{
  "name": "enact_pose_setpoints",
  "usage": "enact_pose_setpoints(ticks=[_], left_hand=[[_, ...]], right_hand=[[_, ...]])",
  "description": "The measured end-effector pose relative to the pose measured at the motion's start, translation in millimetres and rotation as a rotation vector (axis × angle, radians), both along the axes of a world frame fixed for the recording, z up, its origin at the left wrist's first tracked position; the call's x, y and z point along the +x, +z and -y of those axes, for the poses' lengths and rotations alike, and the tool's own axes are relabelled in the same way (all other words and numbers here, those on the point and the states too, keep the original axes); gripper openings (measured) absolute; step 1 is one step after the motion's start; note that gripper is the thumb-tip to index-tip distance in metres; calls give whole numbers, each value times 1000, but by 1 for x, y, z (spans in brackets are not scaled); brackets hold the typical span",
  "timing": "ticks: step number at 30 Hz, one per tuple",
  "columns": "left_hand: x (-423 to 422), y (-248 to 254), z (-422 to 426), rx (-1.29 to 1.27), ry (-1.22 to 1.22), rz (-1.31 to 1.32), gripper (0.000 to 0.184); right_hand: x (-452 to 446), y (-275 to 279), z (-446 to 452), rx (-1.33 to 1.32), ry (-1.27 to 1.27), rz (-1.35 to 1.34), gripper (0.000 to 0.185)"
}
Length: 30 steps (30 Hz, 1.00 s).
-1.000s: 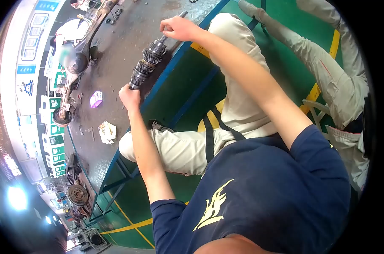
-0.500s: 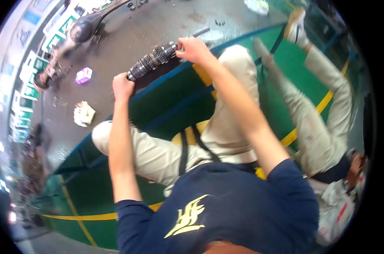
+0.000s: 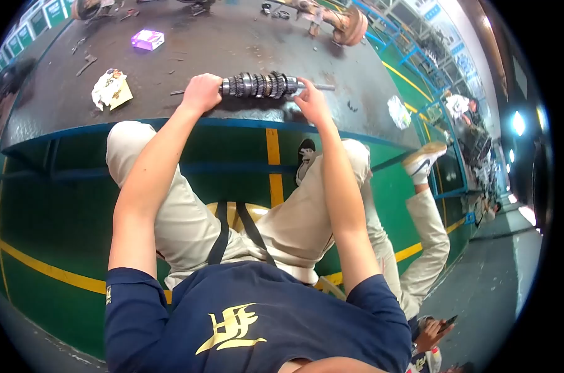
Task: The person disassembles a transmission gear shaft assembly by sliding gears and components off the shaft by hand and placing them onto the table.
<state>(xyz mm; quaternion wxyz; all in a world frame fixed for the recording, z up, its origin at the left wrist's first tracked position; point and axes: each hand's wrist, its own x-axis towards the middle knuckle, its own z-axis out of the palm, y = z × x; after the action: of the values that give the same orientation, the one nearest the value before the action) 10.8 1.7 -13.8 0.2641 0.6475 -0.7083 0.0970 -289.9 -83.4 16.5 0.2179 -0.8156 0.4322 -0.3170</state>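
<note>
A metal gear shaft (image 3: pixel 257 85) with several toothed gears lies level above the dark metal tabletop (image 3: pixel 188 46), near its front edge. My left hand (image 3: pixel 202 92) is closed round the shaft's left end, and a thin rod sticks out beyond it. At the other end, my right hand (image 3: pixel 311 102) has its thumb and fingers against the shaft beside the last gear. The bare end of the shaft reaches out to the right past my right hand.
A purple box (image 3: pixel 147 40) and a crumpled cloth with yellow paper (image 3: pixel 112 91) are on the table's left. A white plastic bag (image 3: pixel 398 112) lies at right. A rusty axle part (image 3: pixel 349 26) stands at the back. Another person's leg (image 3: pixel 428 242) is at right.
The view has turned, so the shaft now appears level instead of slanted. My right hand has moved from the bare shaft end inward to the gears. My left hand keeps its grip.
</note>
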Motion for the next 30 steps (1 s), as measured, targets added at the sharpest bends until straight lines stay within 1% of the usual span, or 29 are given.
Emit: enact_pose_setpoints(ticks=[1,3,5,7,11,14,17,19,21,22,25,27,29,30], left_hand=[[0,3,0,-8,-8,-4,11],[-1,4,0,-23,-15,0,10],[-2,4,-1,-6,-16,-12,10],[-1,4,-5,7,-21,-17,10],[0,1,-8,15,-29,-22,10],[5,7,-5,-12,-58,4,9],[1,8,-9,-31,-116,3,7],[2,6,-7,-75,-127,21,6],[2,7,-8,-74,-116,37,5],[1,9,-9,-72,-113,34,6],[3,8,-9,-48,-120,10,6],[4,4,-7,-51,-114,15,7],[6,1,-5,-43,-131,28,9],[5,-2,-7,-33,-133,8,9]], right_hand=[[5,-1,6,-11,20,-9,46],[8,-5,9,-67,-61,-48,43],[13,-7,10,-77,-67,-38,40],[18,-12,10,-32,-186,75,33],[9,-20,10,-143,-147,126,26],[0,-15,2,-207,-146,-88,20],[-8,-6,-22,-220,-88,-82,18],[-15,-2,-28,-248,-114,-76,15],[-13,3,-31,-213,-82,-19,13],[-13,0,-26,-245,-83,32,12],[-11,1,-20,-258,-133,81,14],[-5,1,-18,-271,-114,126,17],[-2,2,-28,-145,-114,69,20],[-1,-2,-30,-151,-108,65,23]])
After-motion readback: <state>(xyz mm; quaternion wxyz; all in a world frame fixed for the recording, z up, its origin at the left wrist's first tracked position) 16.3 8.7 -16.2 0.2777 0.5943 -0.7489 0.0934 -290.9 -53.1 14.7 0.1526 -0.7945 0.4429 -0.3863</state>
